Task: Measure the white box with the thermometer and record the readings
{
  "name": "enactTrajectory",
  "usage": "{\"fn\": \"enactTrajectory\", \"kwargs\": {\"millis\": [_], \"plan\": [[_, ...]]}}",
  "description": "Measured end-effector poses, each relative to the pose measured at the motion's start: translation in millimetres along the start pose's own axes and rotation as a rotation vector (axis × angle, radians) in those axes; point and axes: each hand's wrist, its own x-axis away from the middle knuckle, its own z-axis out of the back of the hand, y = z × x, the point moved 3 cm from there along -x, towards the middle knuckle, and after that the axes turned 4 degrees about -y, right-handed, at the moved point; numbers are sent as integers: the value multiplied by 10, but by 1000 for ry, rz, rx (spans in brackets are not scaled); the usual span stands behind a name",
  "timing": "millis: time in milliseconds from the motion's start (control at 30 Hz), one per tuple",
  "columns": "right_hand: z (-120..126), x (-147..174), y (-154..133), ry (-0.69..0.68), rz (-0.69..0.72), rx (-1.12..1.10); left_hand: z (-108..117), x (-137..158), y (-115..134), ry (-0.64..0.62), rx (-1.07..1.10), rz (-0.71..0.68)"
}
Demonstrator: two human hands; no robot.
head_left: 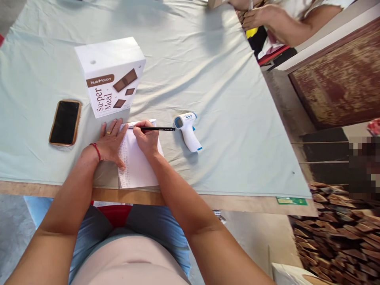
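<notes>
A white sheet of paper with rows of small marks along its left side lies at the table's front edge. My left hand rests flat over the paper's left edge, fingers spread. In my right hand is a black pencil, its tip near the paper's upper left and its back end pointing right. A white and blue infrared thermometer lies just beyond that end. Behind my hands stands a white NutriMotion box. To the left of my left hand lies a dark-screened phone in a brown case.
A pale green cloth with wrinkles covers the table, whose wooden edge shows in front. Another person's arm reaches in at the top right. Stacked wood lies on the floor at the lower right.
</notes>
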Motion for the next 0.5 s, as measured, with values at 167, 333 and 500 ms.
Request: {"fn": "enactTrajectory", "kwargs": {"millis": [167, 333, 500], "plan": [[8, -5, -3, 3, 27, 41, -18, -8, -21, 2, -7, -1], [9, -4, -9, 6, 43, 53, -1, 0, -3, -6, -9, 7], [11, -6, 0, -3, 19, 45, 42, 16, 50, -13, 0, 24]]}}
